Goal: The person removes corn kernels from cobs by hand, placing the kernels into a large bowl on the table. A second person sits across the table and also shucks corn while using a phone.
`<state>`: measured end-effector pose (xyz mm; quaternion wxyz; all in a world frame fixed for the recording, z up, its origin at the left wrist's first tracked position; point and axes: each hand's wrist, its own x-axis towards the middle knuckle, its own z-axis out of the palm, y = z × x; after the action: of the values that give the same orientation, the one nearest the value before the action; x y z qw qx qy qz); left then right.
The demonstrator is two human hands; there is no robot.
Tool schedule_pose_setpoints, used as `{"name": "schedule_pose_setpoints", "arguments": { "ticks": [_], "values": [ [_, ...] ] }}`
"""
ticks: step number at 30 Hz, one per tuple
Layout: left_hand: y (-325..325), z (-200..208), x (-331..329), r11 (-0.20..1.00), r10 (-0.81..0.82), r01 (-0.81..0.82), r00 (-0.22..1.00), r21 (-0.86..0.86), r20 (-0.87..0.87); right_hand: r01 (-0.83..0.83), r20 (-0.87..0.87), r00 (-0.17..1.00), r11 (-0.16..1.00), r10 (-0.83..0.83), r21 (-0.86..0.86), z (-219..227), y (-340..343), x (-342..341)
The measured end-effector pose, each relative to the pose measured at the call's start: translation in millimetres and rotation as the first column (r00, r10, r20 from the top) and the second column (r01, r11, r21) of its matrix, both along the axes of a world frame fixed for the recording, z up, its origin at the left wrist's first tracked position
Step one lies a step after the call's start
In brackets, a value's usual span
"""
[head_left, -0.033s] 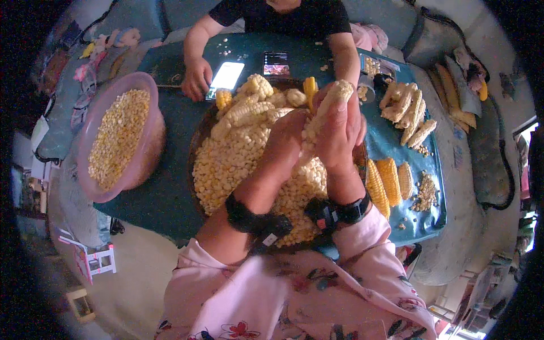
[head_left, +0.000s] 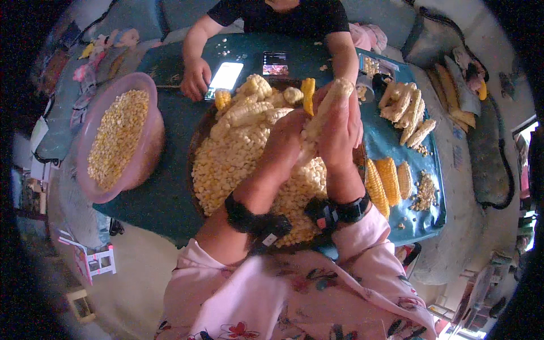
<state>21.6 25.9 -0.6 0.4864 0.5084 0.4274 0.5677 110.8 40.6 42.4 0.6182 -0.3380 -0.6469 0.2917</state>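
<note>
Both my hands are closed around a pale corn cob (head_left: 338,90) that slants up and away over a round tray heaped with corn. My left hand (head_left: 285,139) grips its lower part, and my right hand (head_left: 336,139) wraps its right side, thumb along it. Loose kernels (head_left: 229,173) and several whole pale cobs (head_left: 243,120) fill the tray beneath. A yellow cob (head_left: 308,96) stands just beyond my left hand. Another person's hand (head_left: 355,116) is right behind my right hand, partly hidden; whether it touches the cob I cannot tell.
At left stands a pink basin (head_left: 148,147) of kernels. On the green-covered table (head_left: 164,198) lie a lit phone (head_left: 226,78), a dark phone (head_left: 275,63), stripped cobs (head_left: 403,107), yellow cobs (head_left: 387,178) and a small kernel pile (head_left: 425,192). The other person's second hand (head_left: 196,79) rests near the lit phone.
The cob in my hands has shifted very slightly, and my fingers with it. More of the yellow cob beyond my left hand shows now.
</note>
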Motion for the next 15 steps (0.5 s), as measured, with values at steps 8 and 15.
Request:
{"name": "schedule_pose_setpoints", "arguments": {
  "ticks": [8,15],
  "values": [
    [-13,14,5,0.983,-0.182,0.181,0.983,0.045,0.026,0.02,-0.21,0.972,0.933,-0.101,-0.359,-7,21,8],
    [-7,15,8,0.975,-0.13,0.185,0.921,-0.119,0.367,-0.081,-0.286,0.956,0.997,0.073,-0.017,-2,6,-1]
  ]
}}
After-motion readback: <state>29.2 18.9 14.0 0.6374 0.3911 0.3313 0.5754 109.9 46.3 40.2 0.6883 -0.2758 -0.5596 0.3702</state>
